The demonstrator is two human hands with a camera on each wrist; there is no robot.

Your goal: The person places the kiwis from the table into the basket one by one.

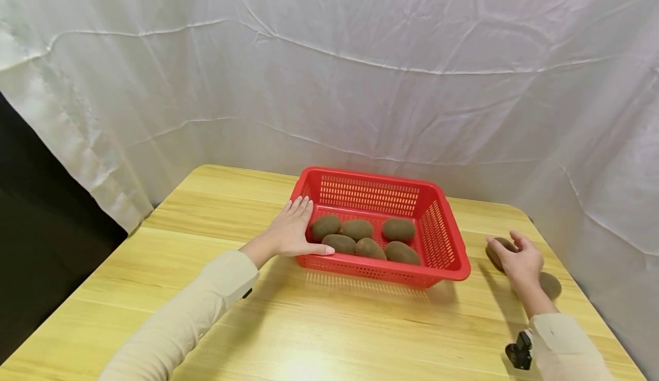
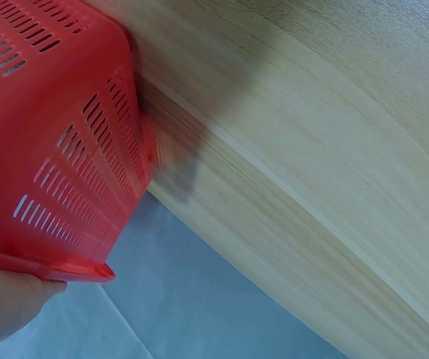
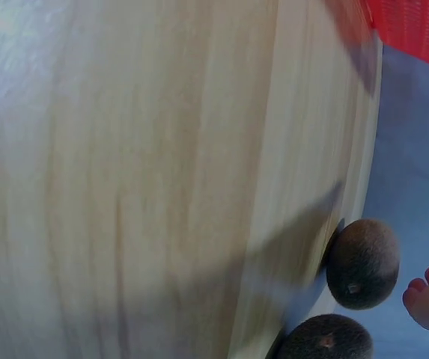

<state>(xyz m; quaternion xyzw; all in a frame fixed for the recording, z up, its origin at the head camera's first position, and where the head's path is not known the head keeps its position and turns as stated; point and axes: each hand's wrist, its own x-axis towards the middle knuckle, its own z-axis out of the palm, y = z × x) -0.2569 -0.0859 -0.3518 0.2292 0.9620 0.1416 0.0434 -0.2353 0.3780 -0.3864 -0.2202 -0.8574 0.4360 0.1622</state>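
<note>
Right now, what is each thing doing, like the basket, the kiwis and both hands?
Red basket: upright on the table, steadied.
Kiwis in basket: five, lying inside.
Kiwis on table: two, outside the basket.
Left hand: open, resting on the basket's side.
Right hand: curled over one table kiwi.

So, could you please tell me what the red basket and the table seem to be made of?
The red basket looks like moulded plastic, going by its slightly glossy walls with regular slots. The table looks like pale wood or a wood-look laminate, with lengthwise grain; which one is unclear.
</note>
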